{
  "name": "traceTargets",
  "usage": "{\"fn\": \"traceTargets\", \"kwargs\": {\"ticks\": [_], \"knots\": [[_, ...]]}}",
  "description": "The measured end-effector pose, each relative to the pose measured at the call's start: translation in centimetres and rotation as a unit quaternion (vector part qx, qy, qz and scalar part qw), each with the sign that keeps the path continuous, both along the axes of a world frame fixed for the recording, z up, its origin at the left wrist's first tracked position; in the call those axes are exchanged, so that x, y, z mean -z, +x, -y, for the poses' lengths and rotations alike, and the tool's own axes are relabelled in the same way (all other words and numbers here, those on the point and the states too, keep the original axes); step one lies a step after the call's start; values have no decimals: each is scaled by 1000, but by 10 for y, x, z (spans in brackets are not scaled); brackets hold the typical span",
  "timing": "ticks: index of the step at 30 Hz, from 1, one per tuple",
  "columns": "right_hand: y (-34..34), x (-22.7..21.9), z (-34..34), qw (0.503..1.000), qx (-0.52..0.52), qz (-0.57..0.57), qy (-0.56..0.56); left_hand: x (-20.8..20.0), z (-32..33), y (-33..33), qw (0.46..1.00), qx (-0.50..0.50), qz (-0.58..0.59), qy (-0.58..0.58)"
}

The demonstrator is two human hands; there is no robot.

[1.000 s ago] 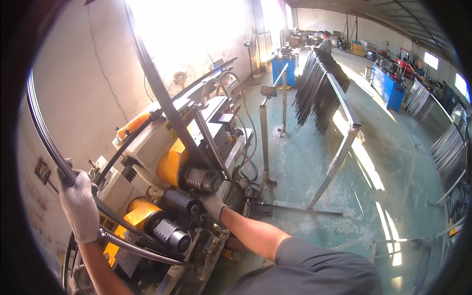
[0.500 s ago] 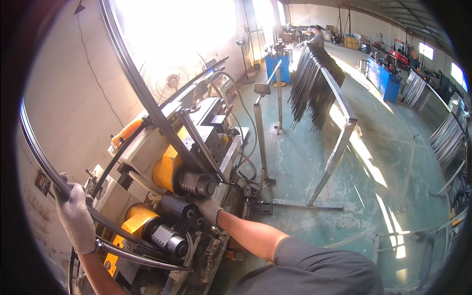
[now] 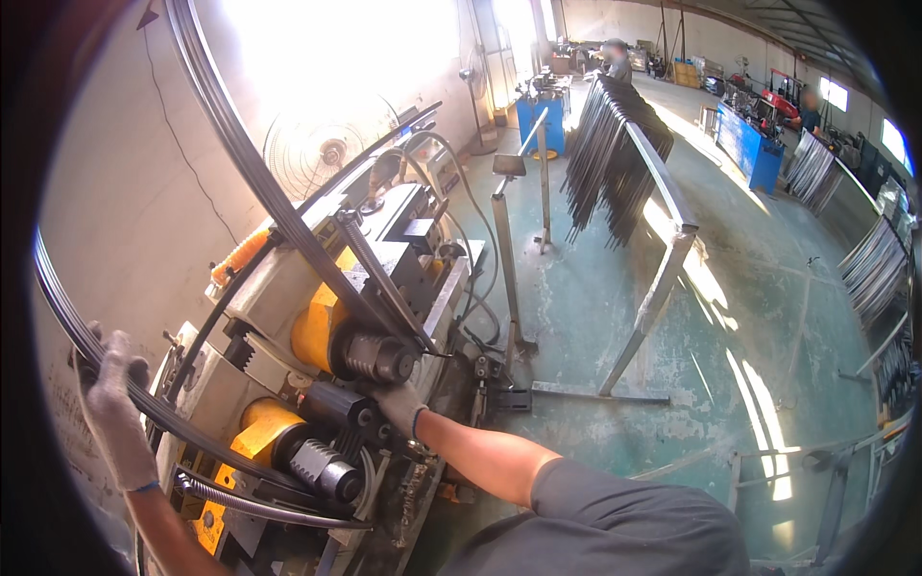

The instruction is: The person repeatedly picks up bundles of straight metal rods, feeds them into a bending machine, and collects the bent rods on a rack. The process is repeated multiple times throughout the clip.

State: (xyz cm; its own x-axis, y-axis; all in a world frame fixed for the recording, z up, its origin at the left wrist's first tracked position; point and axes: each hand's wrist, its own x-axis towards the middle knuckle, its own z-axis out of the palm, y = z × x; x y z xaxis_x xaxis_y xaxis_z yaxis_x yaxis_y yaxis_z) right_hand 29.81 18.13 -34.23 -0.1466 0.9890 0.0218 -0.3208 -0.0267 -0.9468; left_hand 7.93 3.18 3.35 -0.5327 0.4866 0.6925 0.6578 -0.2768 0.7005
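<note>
A set of long dark metal bars (image 3: 245, 144) bows from the top of the view down to the machine. Its other side (image 3: 69, 312) curves along the far left and down to the lower rollers. My left hand (image 3: 113, 413), in a pale work glove, is closed round this left side, its fingers and thumb on either side of the bars. Gloved too, my right hand (image 3: 399, 405) reaches in beside the black cylinder (image 3: 336, 405), just below the upper ribbed roller (image 3: 379, 359). Its fingers are hidden behind the machine parts. The lower ribbed roller (image 3: 327, 470) sits nearer me.
Yellow roller housings (image 3: 312, 331) and a coil spring (image 3: 259, 501) belong to the machine. A wall fan (image 3: 331, 151) stands behind it. To the right, a metal rack (image 3: 663, 182) carries many hanging dark rods (image 3: 615, 154). Blue benches (image 3: 749, 149) and two people are farther back.
The metal bars and my left hand have shifted slightly left. My right hand stays in about the same place by the rollers.
</note>
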Motion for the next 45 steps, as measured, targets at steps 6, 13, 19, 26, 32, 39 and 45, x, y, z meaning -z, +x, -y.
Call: {"fn": "traceTargets", "kwargs": {"ticks": [6, 13, 19, 26, 32, 39, 45], "knots": [[-2, 10, -8, 999, 0, -12, 42, -26, 6, -12, 996, -63, -44, -48], [-1, 31, -8, 996, -12, 83, 39, 15, 28, -51, 992, -51, 14, -113], [-6, 50, -10, 998, -8, 36, -46, 34, 38, -62, 994, -14, 62, -94], [7, 20, 0, 994, -41, 69, -73, 22, 59, -20, 987, -65, 45, -138], [-9, 55, -9, 999, -22, 33, -14, 5, 58, 10, 940, -271, -67, -194], [2, 45, -9, 988, -101, 22, -118, 2, 57, 37, 940, -269, -89, -191], [3, 55, -17, 994, -70, 72, -51, 11, 44, 62, 973, -184, -15, -138]]}}
